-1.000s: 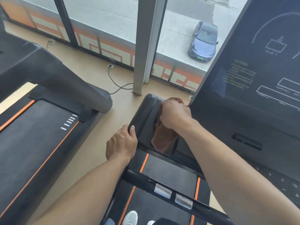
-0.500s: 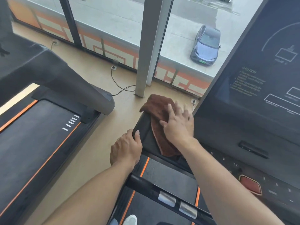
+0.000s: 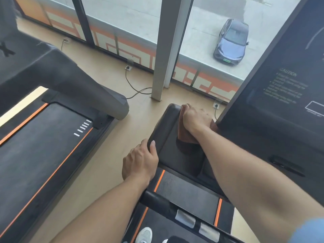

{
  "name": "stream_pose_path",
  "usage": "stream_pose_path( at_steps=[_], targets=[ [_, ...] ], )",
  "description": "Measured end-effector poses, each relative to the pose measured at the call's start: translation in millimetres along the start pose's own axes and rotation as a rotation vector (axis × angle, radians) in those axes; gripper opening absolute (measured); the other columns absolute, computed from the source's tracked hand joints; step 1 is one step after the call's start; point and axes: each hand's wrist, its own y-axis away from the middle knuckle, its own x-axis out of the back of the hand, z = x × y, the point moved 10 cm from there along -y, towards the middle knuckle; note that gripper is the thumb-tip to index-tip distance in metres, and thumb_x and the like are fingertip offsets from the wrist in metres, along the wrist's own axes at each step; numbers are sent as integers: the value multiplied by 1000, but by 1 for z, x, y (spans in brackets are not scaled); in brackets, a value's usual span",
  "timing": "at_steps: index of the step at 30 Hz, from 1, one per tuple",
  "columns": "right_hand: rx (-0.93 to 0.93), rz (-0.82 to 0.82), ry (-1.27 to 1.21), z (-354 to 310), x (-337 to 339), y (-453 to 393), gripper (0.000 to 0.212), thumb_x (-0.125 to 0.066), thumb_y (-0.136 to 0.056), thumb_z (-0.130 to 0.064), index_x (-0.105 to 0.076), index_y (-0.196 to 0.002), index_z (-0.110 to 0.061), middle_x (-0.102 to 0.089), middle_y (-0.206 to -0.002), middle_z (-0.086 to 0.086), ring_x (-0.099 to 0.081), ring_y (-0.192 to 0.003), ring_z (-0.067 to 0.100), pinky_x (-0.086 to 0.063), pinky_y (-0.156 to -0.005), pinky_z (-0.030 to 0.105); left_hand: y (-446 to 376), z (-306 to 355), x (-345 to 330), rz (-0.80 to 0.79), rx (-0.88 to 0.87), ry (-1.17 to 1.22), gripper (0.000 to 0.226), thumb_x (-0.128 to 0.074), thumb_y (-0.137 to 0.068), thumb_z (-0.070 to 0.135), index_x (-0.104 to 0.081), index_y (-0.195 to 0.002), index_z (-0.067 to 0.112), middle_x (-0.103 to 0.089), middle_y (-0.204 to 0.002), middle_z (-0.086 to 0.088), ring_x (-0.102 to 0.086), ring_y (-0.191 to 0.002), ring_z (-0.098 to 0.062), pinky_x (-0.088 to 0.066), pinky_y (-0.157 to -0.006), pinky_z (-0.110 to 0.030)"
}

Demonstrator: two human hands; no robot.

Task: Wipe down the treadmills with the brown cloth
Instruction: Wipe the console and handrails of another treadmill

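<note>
Pressing the brown cloth onto the treadmill, your right hand grips it; left hand fingers clasp the console edge.

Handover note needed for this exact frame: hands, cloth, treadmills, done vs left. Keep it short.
Right hand: gripping the brown cloth, bunched, and pressing it on the far end of the near treadmill's glossy black left side panel, beside the console screen.
Left hand: gripping that panel's near left edge, thumb on top, bracing.
Done: cannot tell from this view how much of the panel has been wiped.
Left: probably the rest of this panel, the console, the front handlebar, then the neighbouring treadmill on the left, which no hand or cloth is touching.
</note>
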Motion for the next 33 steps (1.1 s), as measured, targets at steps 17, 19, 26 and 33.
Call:
stream_pose_path(
  at_steps=[17, 19, 26, 33],
  targets=[
    [-62, -144, -47, 12, -14, -3, 64, -13, -106, -55, -48, -147, -20, -49, -154, 8, -41, -142, 31, -20, -117, 58, 2, 2, 0, 9, -8, -12, 46, -19, -107, 48, -57, -110, 23, -72, -106, -4, -63, -97, -33, -37, -75, -40],
    [-60, -86, -37, 9, -12, 2, 64, -12, -106, -53, -53, -144, -21, -53, -151, 6, -44, -140, 30, -20, -116, 59, 0, 1, -1, 10, -3, -20, 46, -18, -107, 49, -56, -110, 22, -72, -103, -5, -63, -96, -34, -36, -75, -40],
    [65, 66, -202, -6, 0, 83, 39, -29, -112, -35, -56, -141, -34, -46, -159, 4, -36, -148, 40, -24, -121, 59, 0, 1, 1, 16, -23, -2, 50, -18, -107, 49, -57, -118, 19, -72, -103, -10, -64, -97, -36, -35, -76, -41],
    [220, 19, -100, -24, -10, 171, 36, -30, -110, -47, -61, -118, -31, -68, -115, 3, -63, -107, 38, -34, -75, 42, 5, -3, 10, 13, -25, 254, 63, -15, -104, 63, -55, -138, 30, -68, -127, -11, -60, -117, -38, -43, -95, -46]
  ],
)
